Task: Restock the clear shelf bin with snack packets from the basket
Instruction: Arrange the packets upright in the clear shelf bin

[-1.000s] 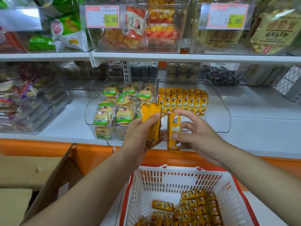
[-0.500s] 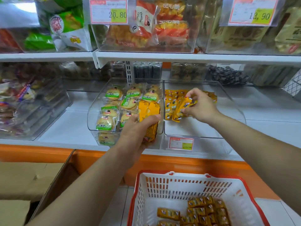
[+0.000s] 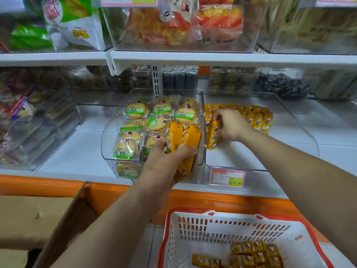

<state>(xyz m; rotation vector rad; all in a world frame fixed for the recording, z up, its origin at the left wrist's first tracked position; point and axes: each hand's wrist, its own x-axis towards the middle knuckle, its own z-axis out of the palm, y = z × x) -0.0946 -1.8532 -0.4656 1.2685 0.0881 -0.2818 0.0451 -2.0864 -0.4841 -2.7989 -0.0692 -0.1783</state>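
A clear shelf bin [image 3: 257,157] on the lower shelf holds a row of yellow snack packets [image 3: 257,118] along its back. My right hand [image 3: 230,124] is inside the bin at its left side, fingers pinching one yellow packet [image 3: 212,136] that stands on end on the bin floor. My left hand [image 3: 164,161] hovers in front of the neighbouring bin and grips a bunch of yellow packets [image 3: 183,140]. Below, a white basket with a red rim [image 3: 212,229] holds several more yellow packets [image 3: 255,254] at its bottom.
A clear bin of round green-labelled cakes [image 3: 139,128] sits left of the target bin. A price tag [image 3: 228,177] hangs on the bin front. An open cardboard box [image 3: 38,225] stands at lower left. The upper shelf [image 3: 212,59] overhangs with more bins.
My right hand carried one packet from near the left hand into the bin and has set it down at the left side. The left hand has stayed holding its bunch.
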